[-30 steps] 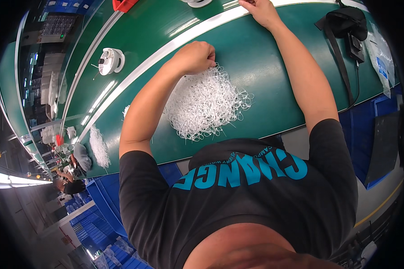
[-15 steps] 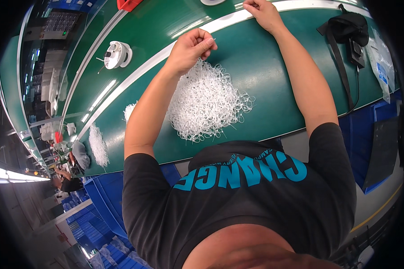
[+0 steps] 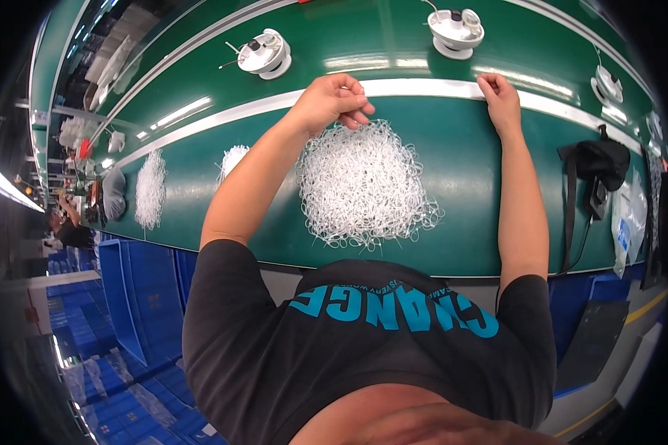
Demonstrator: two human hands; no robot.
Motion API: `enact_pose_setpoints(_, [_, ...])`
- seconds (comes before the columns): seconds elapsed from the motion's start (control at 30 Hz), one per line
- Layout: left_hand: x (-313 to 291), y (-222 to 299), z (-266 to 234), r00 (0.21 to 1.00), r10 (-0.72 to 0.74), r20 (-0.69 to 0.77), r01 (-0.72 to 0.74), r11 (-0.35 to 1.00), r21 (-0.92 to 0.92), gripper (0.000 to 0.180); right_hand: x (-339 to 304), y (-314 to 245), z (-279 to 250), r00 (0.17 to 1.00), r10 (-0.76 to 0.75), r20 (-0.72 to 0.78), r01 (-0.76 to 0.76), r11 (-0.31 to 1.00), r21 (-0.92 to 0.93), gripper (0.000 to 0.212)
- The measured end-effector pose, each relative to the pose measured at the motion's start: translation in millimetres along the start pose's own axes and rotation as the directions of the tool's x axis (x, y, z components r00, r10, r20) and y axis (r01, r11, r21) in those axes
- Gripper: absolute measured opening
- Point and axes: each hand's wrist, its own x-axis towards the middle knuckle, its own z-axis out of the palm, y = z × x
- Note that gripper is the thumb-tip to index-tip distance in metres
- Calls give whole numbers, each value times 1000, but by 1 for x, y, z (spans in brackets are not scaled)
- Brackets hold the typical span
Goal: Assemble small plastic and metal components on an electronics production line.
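Observation:
A broad pile of thin white looped strips, which look like cable ties [image 3: 367, 185], lies in front of me on the green table [image 3: 467, 200]. My left hand [image 3: 338, 102] hovers just over the pile's far edge. Its fingers are curled in toward the thumb, and anything between them is too small to make out. Farther right, my right hand [image 3: 500, 100] is over the table near the white rail [image 3: 416, 87], apart from the pile. Thumb and fingertips are pressed together there; whatever they may hold is hidden.
Beyond the rail stand round white units with wires: one at left [image 3: 263, 55], one at centre [image 3: 456, 33], another at right [image 3: 607, 85]. Smaller white piles [image 3: 151, 191] lie leftward. A black bag [image 3: 601, 165] and clear plastic packaging [image 3: 625, 222] lie at right; blue bins [image 3: 137, 297] stand below.
The view has shifted, bringing more of the far green strip and its white units into sight. My left hand's fingers look looser than before. The right hand still keeps its fingertips together.

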Motion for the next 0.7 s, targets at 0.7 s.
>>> enact_pose_setpoints(0.7, [83,-54,-143,656,-108,-747,-361,824,-437,33,-1,-14,-4,993,114,18,-114,955,273,25])
